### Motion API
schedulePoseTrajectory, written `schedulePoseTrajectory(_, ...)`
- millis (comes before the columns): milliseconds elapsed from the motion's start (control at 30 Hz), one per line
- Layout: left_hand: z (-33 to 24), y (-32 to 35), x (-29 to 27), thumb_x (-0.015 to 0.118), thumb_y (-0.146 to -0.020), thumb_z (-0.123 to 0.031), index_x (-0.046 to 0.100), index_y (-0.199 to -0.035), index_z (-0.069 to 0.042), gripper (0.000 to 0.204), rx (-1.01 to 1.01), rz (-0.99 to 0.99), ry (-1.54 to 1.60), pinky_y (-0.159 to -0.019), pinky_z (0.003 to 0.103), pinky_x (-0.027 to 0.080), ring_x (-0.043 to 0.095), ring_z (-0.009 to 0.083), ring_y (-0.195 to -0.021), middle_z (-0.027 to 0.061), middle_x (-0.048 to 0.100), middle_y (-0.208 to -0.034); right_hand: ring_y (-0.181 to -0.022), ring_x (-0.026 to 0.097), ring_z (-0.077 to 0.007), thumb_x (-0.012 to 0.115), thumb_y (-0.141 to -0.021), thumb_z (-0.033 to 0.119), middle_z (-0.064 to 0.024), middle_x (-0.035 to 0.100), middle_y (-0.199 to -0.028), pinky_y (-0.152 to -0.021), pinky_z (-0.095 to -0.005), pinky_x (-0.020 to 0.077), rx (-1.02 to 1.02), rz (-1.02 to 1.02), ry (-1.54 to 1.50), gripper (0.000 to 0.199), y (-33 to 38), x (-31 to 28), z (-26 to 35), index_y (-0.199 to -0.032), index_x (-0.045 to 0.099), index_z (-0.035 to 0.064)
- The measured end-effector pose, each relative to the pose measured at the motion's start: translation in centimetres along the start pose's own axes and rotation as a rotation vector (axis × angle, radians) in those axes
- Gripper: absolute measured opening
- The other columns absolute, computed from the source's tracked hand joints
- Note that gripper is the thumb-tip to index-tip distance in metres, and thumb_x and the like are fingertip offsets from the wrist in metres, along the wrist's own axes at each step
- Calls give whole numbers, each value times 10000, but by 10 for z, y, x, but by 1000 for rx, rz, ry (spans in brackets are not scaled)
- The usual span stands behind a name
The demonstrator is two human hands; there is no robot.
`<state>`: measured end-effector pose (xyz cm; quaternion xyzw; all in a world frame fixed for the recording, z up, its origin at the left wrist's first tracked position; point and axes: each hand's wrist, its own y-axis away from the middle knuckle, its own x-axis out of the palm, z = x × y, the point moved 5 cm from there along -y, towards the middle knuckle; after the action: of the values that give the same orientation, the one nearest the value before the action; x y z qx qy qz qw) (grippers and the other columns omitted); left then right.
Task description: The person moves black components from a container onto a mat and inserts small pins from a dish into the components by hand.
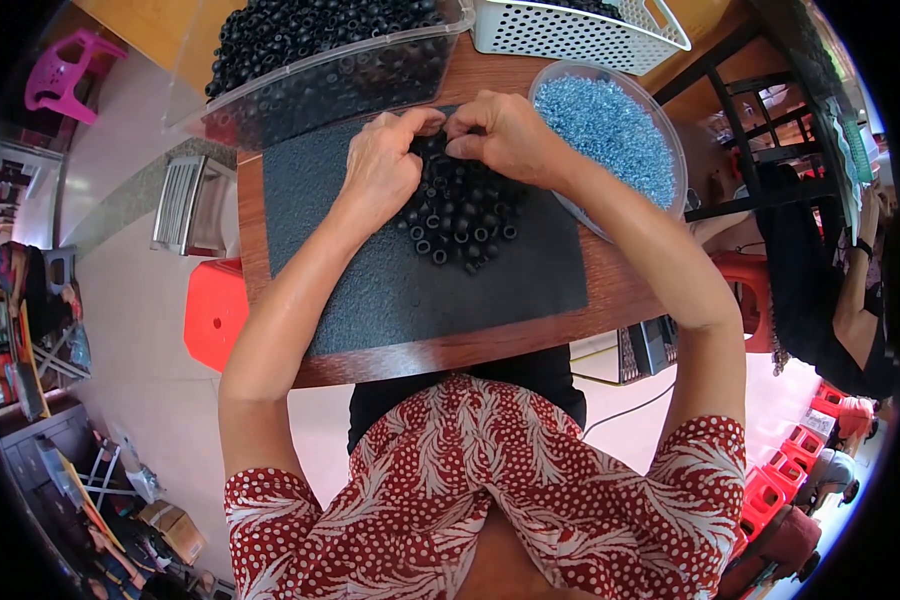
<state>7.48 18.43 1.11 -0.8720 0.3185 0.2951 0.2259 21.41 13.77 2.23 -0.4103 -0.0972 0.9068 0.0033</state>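
Observation:
A loose pile of small black ring-shaped parts [462, 215] lies on a dark mat [470, 300] at the table's middle. Over the pile's far end, my left hand [385, 160] and my right hand [505, 137] face each other, fingertips close together. Thumb and forefinger are pinched on both hands. Whatever sits between the fingertips is too small and too covered to name. To the right of my right hand stands a round clear tub [682, 185], filled with tiny light-blue translucent pieces [605, 130].
Beyond my hands, a clear plastic bin [320, 65] holds many more black parts. A white perforated basket [580, 38] stands beside it at the far right. A red stool [213, 315] is left of the wooden table [390, 362]. Other people sit at the far right.

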Motion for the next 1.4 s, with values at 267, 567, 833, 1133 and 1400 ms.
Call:
schedulePoseTrajectory(267, -3, 19, -12, 433, -646, 143, 602, -1120, -40, 535, 100, -165, 53, -952, 269, 414, 584, 189, -1077, 104, 639, -1084, -805, 587, -279, 687, -739, 140, -118, 635, -794, -700, -362, 469, -120, -124, 168, 158, 9, -9, 6, -850, 666, 31)
schedulePoseTrajectory(567, -15, 97, -38, 566, -813, 26, 623, -1059, -17, 256, -93, -350, 296, -755, 242, 481, 618, 135, -854, 85, 658, -920, -785, 545, -297, 684, -692, 106, -99, 585, -767, -675, -395, 452, -413, -192, 247, 158, 64, 7, 67, -760, 564, 30)
schedulePoseTrajectory(833, -13, 114, -20, 670, -718, 13, 632, -919, -12, 206, -14, -389, 47, -604, 303, 463, 584, 209, -658, 83, 597, -732, -690, 455, -250, 595, -636, 92, -105, 469, -672, -610, -354, 371, -545, -209, 423, 138, 100, 30, 92, -695, 487, 29)
schedulePoseTrajectory(1133, -18, 87, -3, 748, -635, -125, 621, -820, -48, 237, 198, -329, -370, -603, 382, 458, 573, 270, -682, 91, 556, -701, -655, 426, -212, 552, -629, 115, -87, 451, -625, -574, -333, 328, -503, -122, 628, 102, 114, 63, 100, -644, 509, 25)
schedulePoseTrajectory(1400, -1, 86, -9, 724, -688, -40, 631, -825, -24, 166, 27, -228, -169, -603, 289, 485, 618, 187, -660, 90, 614, -752, -647, 418, -207, 557, -602, 100, -81, 436, -616, -563, -325, 319, -490, -155, 634, 94, 116, 67, 96, -625, 483, 45)
